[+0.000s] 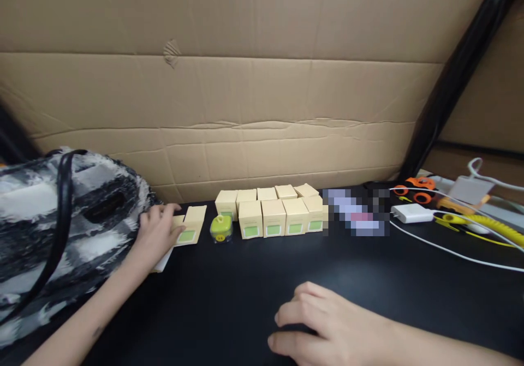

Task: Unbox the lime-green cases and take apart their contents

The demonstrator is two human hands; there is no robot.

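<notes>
My left hand [158,228] reaches to the left side of the table, its fingers curled over the edge of a flattened cream carton [192,225] with a green label. Part of that carton is hidden by the fingers, and another pale flat piece [164,261] shows beneath the hand. Just right of the carton stands a small lime-green case [221,228] with a clear lower part. My right hand [327,322] hovers over the near part of the table, fingers bent and apart, with nothing in it. Two rows of upright cream boxes [273,219] with green labels stand beyond it.
A black-and-white fluffy bag [94,191] with a black strap takes up the left. At the right lie a white power adapter [412,213], cables, a yellow coiled cord [497,228] and an orange item [421,183]. A cardboard wall [254,93] closes the back.
</notes>
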